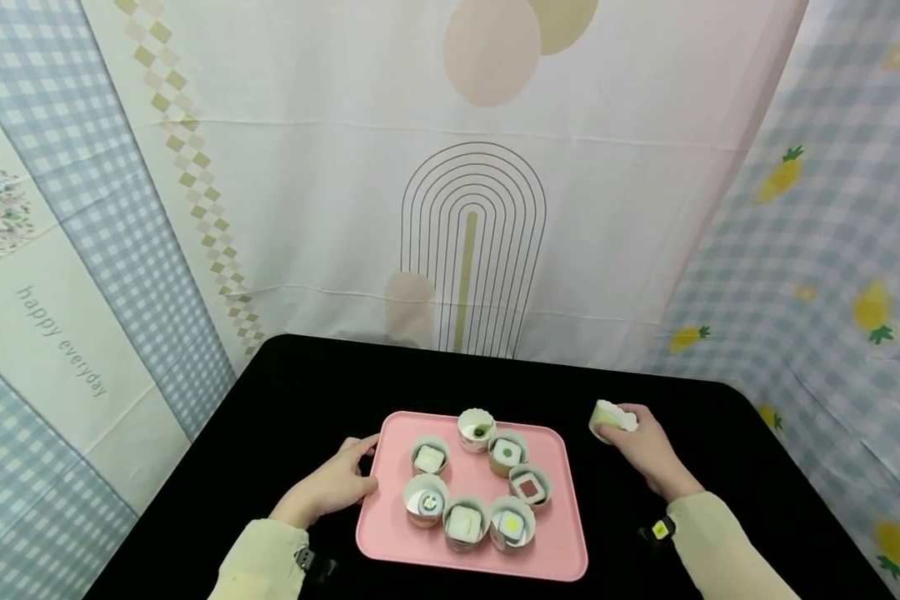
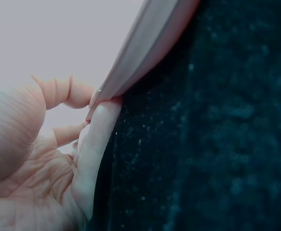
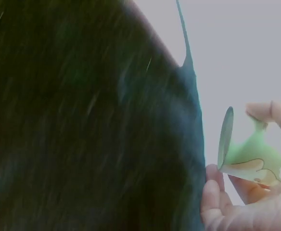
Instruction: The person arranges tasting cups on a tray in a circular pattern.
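Left hand (image 1: 335,486) holds the pink tray (image 1: 562,546); right hand (image 1: 645,450) grips a cup (image 1: 610,417).

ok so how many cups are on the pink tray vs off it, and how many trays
cups on the pink tray: 7, set in a ring
cups off the tray: 1, a green paper cup in the grip of the right hand
trays: 1, its edge held by the left hand
total: 9 things
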`<state>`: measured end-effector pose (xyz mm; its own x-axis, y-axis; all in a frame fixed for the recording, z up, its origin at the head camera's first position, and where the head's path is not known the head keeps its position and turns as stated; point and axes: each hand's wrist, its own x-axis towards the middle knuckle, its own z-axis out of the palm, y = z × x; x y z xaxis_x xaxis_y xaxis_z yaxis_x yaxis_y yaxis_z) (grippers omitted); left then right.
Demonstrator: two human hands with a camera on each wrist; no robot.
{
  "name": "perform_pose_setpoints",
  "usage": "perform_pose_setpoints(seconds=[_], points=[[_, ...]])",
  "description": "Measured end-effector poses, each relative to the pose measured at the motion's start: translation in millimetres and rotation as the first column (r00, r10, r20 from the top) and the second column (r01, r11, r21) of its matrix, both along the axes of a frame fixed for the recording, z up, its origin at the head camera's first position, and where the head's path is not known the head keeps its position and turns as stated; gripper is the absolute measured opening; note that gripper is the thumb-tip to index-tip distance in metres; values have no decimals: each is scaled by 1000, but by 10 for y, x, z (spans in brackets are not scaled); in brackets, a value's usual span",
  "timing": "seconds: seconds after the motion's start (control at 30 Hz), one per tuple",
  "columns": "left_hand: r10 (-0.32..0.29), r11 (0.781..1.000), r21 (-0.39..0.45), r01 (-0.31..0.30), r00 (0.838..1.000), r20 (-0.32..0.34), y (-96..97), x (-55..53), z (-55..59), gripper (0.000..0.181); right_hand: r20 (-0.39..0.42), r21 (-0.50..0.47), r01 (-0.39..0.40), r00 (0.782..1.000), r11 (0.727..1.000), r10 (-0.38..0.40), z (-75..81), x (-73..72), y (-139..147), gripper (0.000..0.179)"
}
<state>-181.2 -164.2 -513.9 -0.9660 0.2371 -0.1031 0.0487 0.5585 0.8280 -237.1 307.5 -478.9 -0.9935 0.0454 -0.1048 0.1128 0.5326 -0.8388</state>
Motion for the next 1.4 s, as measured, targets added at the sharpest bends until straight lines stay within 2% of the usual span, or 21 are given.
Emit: perform_pose_setpoints(seconds=[0.23, 0.4, 0.63, 0.73, 1.0, 1.23, 1.4], points=[[-7, 1000, -12, 7, 1000, -18, -6, -9, -6, 77, -73, -12, -111, 991, 994, 110, 191, -14, -514, 71], [1, 1000, -15, -1, 1000, -12, -10, -9, -3, 77, -116, -6, -196, 974, 981, 194, 228, -11, -864, 67], [8, 1000, -4, -8, 1000, -9, -12, -3, -24, 77, -136, -1, -271, 954, 963, 268, 259, 29, -1257, 63], [2, 1000, 6, -2, 1000, -7, -10, 2, -17, 77, -134, 13, -316, 940, 949, 315, 268, 47, -1419, 60], [-13, 1000, 19, 13, 1000, -13, -3, 15, -6, 77, -98, -40, -468, 881, 883, 463, 257, -1, -1816, 49], [-12, 1000, 7, 12, 1000, -13, -17, -1, -1, 77, -84, -15, -516, 854, 857, 513, 259, -83, -2064, 49], [-14, 1000, 9, 14, 1000, -7, -14, -10, 2, 78, -63, 35, -505, 860, 862, 507, 280, -123, -2174, 48]])
